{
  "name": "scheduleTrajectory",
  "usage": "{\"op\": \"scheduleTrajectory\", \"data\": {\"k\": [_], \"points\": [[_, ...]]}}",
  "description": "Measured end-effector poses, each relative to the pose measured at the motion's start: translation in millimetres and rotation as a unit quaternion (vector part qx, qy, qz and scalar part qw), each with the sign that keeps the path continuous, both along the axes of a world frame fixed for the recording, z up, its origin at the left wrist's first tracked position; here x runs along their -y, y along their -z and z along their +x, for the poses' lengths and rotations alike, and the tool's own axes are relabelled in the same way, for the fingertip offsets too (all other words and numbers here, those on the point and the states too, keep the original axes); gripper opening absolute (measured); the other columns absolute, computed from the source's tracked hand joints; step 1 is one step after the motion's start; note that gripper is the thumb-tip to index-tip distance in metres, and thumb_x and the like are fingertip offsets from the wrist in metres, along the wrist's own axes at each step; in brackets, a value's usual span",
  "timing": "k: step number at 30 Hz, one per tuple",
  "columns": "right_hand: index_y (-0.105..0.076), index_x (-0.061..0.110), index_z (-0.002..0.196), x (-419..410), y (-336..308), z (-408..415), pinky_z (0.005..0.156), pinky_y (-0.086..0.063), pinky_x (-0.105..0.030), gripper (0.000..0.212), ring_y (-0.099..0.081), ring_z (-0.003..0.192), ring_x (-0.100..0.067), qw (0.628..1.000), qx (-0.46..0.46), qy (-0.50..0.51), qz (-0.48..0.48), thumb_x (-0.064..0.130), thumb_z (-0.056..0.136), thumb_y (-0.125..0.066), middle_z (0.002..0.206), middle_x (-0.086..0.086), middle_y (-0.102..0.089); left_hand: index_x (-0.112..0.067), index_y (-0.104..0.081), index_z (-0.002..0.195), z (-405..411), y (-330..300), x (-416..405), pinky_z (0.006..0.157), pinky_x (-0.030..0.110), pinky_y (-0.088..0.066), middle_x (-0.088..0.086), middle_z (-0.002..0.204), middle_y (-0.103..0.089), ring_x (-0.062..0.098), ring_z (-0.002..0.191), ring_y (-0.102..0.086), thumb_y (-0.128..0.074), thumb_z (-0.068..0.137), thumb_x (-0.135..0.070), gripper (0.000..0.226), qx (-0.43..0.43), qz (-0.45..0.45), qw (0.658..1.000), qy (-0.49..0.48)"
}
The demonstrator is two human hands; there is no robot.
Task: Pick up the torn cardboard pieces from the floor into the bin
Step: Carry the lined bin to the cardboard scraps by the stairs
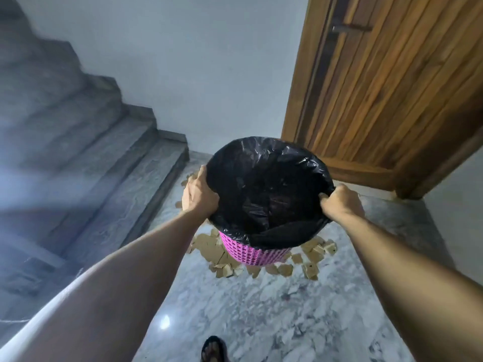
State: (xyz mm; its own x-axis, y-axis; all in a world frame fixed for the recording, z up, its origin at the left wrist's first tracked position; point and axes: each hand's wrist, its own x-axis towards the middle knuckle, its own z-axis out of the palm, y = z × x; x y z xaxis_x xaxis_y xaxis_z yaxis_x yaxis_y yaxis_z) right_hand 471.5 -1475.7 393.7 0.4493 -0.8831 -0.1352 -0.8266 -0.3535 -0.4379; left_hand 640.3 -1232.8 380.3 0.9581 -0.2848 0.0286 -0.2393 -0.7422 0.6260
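So I've got the bin (pixel 257 253) held up in front of me with both hands, one on each side of the rim. My left hand (pixel 199 195) is curled over the left edge, and my right hand (pixel 341 202) is clamped on the right edge, pinching a bunch of the black liner (pixel 266 184) along with it. Gripping through the bag like that keeps it from sliding down into the pink basket once stuff goes in.

The torn cardboard pieces (pixel 209 250) are all on the marble floor (pixel 261 309) yet, scattered right under and around where the bin hangs, with a few more poking out by the bottom step of the stairs (pixel 146 184) on the left. As far as I can see into the liner, it's just dark folds, so I'd say nothing is collected so far.

My guess is the plan is to park the bin right next to the pile so I don't have to reach far. Wooden door (pixel 392 100) is off to the right, my sandalled foot (pixel 213 348) at the bottom.
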Motion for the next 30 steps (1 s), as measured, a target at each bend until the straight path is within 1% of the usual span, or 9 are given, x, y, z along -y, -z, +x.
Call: {"op": "scheduleTrajectory", "data": {"k": [4,10,14,16,18,21,26,27,30], "points": [[-0.057,0.005,0.121,-15.2,19.8,74.1,0.09,-0.048,-0.043,0.045,-0.059,0.112,-0.041,0.999,-0.009,-0.049,0.013,0.04,0.092,-0.058,0.123,-0.021,-0.062,-0.026,-0.037,0.139,44.7,22.1,-30.4,0.082,0.041,-0.049,0.017,0.118,-0.054,0.038,0.107,-0.056,-0.045,0.071,-0.005,0.072,-0.009,0.01,0.997,-0.074],[-0.055,0.011,0.123,-62.6,60.8,192.4,0.09,-0.046,-0.039,0.044,-0.057,0.114,-0.038,0.988,-0.033,-0.139,0.065,0.027,0.082,-0.06,0.126,-0.016,-0.06,-0.024,-0.027,0.146,124.0,79.8,-89.3,0.099,0.042,-0.041,0.016,0.125,-0.05,0.037,0.117,-0.051,-0.047,0.078,-0.007,0.073,-0.041,0.027,0.984,-0.173],[-0.057,0.02,0.095,-81.1,120.5,277.0,0.085,-0.052,-0.039,0.045,-0.062,0.093,-0.033,0.98,-0.049,-0.176,0.084,0.037,0.054,-0.055,0.099,-0.009,-0.065,-0.018,-0.03,0.144,174.7,128.7,-126.9,0.102,0.042,-0.036,0.017,0.13,-0.049,0.036,0.122,-0.048,-0.053,0.088,-0.017,0.06,-0.053,0.029,0.973,-0.225],[-0.053,0.016,0.091,-99.6,138.5,309.6,0.073,-0.046,-0.028,0.027,-0.055,0.083,-0.027,0.97,-0.064,-0.201,0.119,0.026,0.066,-0.058,0.088,-0.008,-0.057,-0.014,-0.034,0.139,197.3,154.7,-145.9,0.101,0.043,-0.036,0.018,0.129,-0.05,0.037,0.121,-0.048,-0.055,0.09,-0.023,0.054,-0.061,0.033,0.967,-0.244],[-0.051,0.015,0.092,-117.8,165.4,341.7,0.07,-0.043,-0.028,0.019,-0.054,0.085,-0.027,0.96,-0.067,-0.228,0.146,0.016,0.075,-0.058,0.093,-0.011,-0.058,-0.011,-0.037,0.138,218.9,182.7,-165.6,0.1,0.044,-0.037,0.019,0.129,-0.05,0.038,0.121,-0.048,-0.057,0.09,-0.026,0.054,-0.075,0.039,0.96,-0.267],[-0.051,0.012,0.1,-140.5,221.8,387.0,0.078,-0.051,-0.037,0.027,-0.059,0.093,-0.032,0.948,-0.073,-0.251,0.183,0.013,0.074,-0.061,0.106,-0.013,-0.062,-0.01,-0.041,0.136,242.8,227.0,-194.3,0.099,0.044,-0.039,0.02,0.127,-0.051,0.04,0.118,-0.05,-0.057,0.091,-0.027,0.051,-0.099,0.046,0.949,-0.296],[-0.047,0.002,0.122,-180.8,309.1,429.7,0.033,-0.045,-0.024,0.037,-0.061,0.092,-0.036,0.921,-0.098,-0.283,0.249,-0.003,0.085,-0.055,0.124,-0.017,-0.054,-0.007,-0.048,0.129,262.1,300.4,-235.0,0.099,0.043,-0.041,0.021,0.125,-0.054,0.04,0.118,-0.051,-0.05,0.087,-0.017,0.043,-0.149,0.067,0.929,-0.332],[-0.046,0.003,0.124,-187.8,328.2,437.1,0.031,-0.046,-0.025,0.039,-0.062,0.092,-0.037,0.917,-0.098,-0.287,0.261,-0.003,0.086,-0.055,0.127,-0.015,-0.052,-0.005,-0.05,0.126,264.4,317.1,-243.1,0.098,0.043,-0.041,0.022,0.124,-0.054,0.041,0.117,-0.051,-0.048,0.084,-0.013,0.042,-0.158,0.069,0.926,-0.337],[-0.042,0.012,0.127,-207.5,386.1,452.0,0.046,-0.059,-0.042,0.043,-0.067,0.082,-0.033,0.901,-0.107,-0.304,0.291,0.003,0.087,-0.057,0.13,-0.008,-0.049,-0.004,-0.049,0.123,267.4,370.4,-265.9,0.097,0.045,-0.043,0.024,0.122,-0.054,0.042,0.115,-0.051,-0.045,0.078,-0.006,0.045,-0.188,0.07,0.917,-0.344]]}}
